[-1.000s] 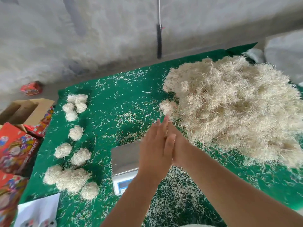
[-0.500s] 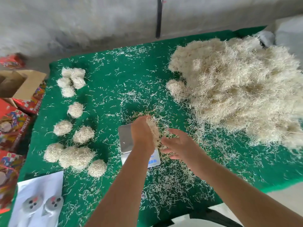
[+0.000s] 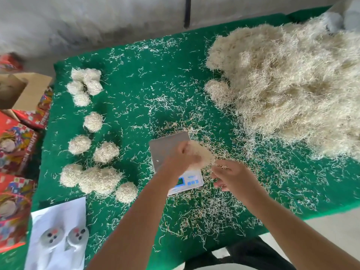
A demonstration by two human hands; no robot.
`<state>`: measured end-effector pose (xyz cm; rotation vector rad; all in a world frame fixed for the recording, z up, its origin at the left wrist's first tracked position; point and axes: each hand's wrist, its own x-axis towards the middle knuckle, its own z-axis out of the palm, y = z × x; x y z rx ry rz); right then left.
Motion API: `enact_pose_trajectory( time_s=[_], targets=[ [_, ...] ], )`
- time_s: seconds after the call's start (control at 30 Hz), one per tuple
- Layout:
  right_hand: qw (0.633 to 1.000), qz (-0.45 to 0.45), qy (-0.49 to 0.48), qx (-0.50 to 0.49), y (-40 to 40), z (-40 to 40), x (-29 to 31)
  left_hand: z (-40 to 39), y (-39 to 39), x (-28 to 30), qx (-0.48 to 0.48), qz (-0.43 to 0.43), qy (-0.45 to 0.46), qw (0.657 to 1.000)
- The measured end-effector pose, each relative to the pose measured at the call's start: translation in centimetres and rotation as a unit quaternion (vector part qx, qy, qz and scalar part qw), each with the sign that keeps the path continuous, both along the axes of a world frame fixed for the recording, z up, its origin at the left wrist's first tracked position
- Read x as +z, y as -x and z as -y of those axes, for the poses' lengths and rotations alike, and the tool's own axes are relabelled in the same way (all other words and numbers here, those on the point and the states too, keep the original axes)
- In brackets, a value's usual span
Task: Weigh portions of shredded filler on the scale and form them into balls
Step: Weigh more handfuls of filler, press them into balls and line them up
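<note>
A small digital scale (image 3: 165,147) with a steel platform sits mid-table on the green cloth (image 3: 148,78). My left hand (image 3: 180,157) hovers over it and grips a clump of pale shredded filler (image 3: 200,155). My right hand (image 3: 231,177) is just right of the clump, fingers loosely spread, holding nothing. A big heap of loose filler (image 3: 292,80) covers the right of the table. Several finished filler balls (image 3: 93,121) lie in a line along the left side, and one small ball (image 3: 218,90) rests at the heap's left edge.
Loose shreds are strewn over the cloth around the scale. A white printed sheet (image 3: 58,234) lies at the front left corner. Colourful boxes (image 3: 15,149) and an open cardboard box (image 3: 21,90) stand left of the table. A grey wall runs behind.
My hands were pressed together a second ago. They have parted and dropped over the scale; the left hand keeps the filler clump and the right hand has come away to the right.
</note>
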<state>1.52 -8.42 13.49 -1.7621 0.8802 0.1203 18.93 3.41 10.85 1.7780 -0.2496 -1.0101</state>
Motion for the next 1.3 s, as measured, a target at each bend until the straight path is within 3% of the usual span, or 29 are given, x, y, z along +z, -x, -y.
enact_pose_trajectory(
  time_s=[0.1, 0.23, 0.57, 0.9, 1.3],
  targets=[
    [0.999, -0.037, 0.013, 0.019, 1.3, 0.5, -1.0, -1.5, -4.5, -2.1, 0.023, 0.173, -0.071, 0.982],
    [0.994, -0.103, -0.009, 0.022, 4.6, 0.4, -3.7, -2.2, -7.2, -5.4, -0.04, 0.243, -0.171, 0.954],
    [0.996, -0.074, -0.044, 0.039, 2.8, 1.0, -3.7, -8.3, -6.9, -4.1, 0.02, 0.273, -0.134, 0.952],
    [0.995, -0.05, -0.076, 0.032, -1.3, -0.2, -2.8, -14.6, -4.0, -3.5, 0.05, 0.285, -0.16, 0.944],
    [0.995, -0.044, -0.082, 0.032, 0.0, 0.1, -3.4, -14.2, -3.2, -3.4, 0.042, 0.274, -0.168, 0.946]
  ],
)
